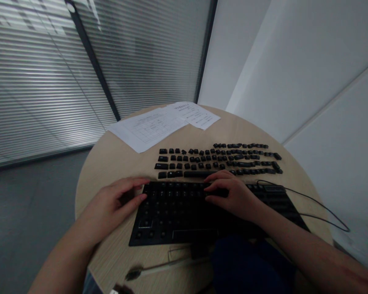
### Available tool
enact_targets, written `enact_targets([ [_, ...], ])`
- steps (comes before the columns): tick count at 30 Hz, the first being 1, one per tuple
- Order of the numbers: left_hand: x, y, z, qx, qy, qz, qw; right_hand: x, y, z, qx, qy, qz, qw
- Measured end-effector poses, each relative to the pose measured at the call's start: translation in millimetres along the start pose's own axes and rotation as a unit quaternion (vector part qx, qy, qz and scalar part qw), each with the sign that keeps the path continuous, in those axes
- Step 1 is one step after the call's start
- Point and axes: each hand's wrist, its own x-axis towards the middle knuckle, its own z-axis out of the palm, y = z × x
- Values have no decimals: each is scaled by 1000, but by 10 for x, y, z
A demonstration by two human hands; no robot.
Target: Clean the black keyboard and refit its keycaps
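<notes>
A black keyboard (184, 220) lies on the round wooden table, with keycaps in its upper rows and bare key positions lower down. My left hand (122, 200) is at its upper left corner, thumb and fingers apart, fingertips touching the edge. Over the upper rows, right of the middle, rests my right hand (227, 192), its fingers bent and fingertips down on the keys; whether a keycap is between them is hidden. Beyond the keyboard, loose black keycaps (161, 166) lie in several rows, with a long space bar (196, 174) nearest it.
Printed papers (150, 126) lie at the far side of the table (104, 163). A black cable (319, 200) curves over the right edge. Near the front edge are a brush (134, 272) and a wire tool (171, 254). Dark blue cloth (248, 265) covers the front middle.
</notes>
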Motion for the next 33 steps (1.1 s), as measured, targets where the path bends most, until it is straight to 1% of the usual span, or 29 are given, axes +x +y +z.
enact_targets([
  [7, -5, 6, -7, 7, 12, 8, 1000, -7, -11, 5, -5, 0, 3, 1000],
  [10, -2, 14, -5, 8, 9, 4, 1000, -2, -28, -4, -11, -12, 4, 1000],
  [17, -1, 18, -8, -4, 4, 2, 1000, -1, -14, -5, -25, -17, -5, 1000],
  [21, 0, 24, -13, -4, -2, -6, 1000, -8, -10, -7, -26, -10, -11, 1000],
  [29, -1, -13, -5, -1, 5, 9, 1000, -8, -5, 5, -20, 20, -11, 1000],
  [33, 4, -6, -6, -2, 9, 13, 1000, -13, -5, 5, -36, 17, -38, 998],
])
